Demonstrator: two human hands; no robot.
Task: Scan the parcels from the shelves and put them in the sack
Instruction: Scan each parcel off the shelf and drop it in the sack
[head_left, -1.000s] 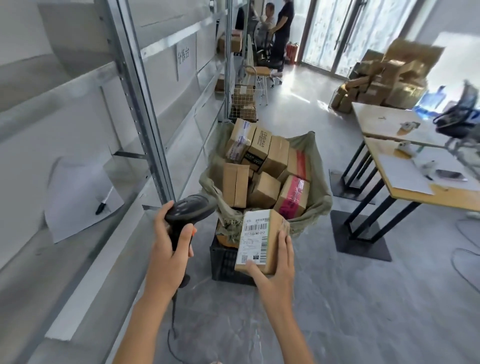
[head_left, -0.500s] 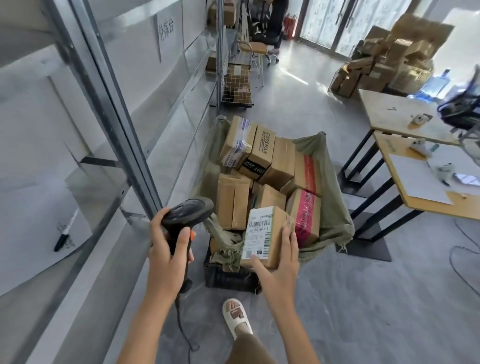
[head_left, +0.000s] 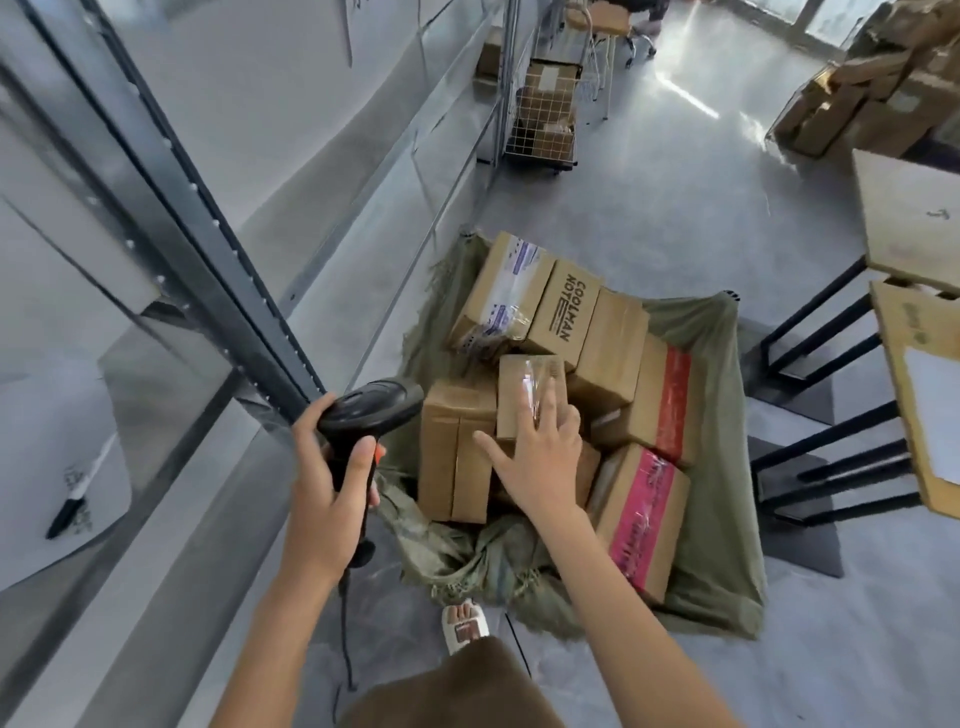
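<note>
Beside the metal shelf upright at left, the green sack sits packed with parcels, open floor to its right. Right hand reaches in, fingers spread flat on a taped parcel. Left hand grips the scanner.

A brown carton lying near the back of the green sack is showing the black printed words "COOLMAN NOTE", with two short black bars under them, the lettering running sideways along its top face. The carton just beside it is carrying clear tape with purple printing, too blurred to read. Two cartons at the sack's right side are wearing pink-red tape with lettering that is not legible. Markings on the paper sheet on the shelf are unreadable.
</note>
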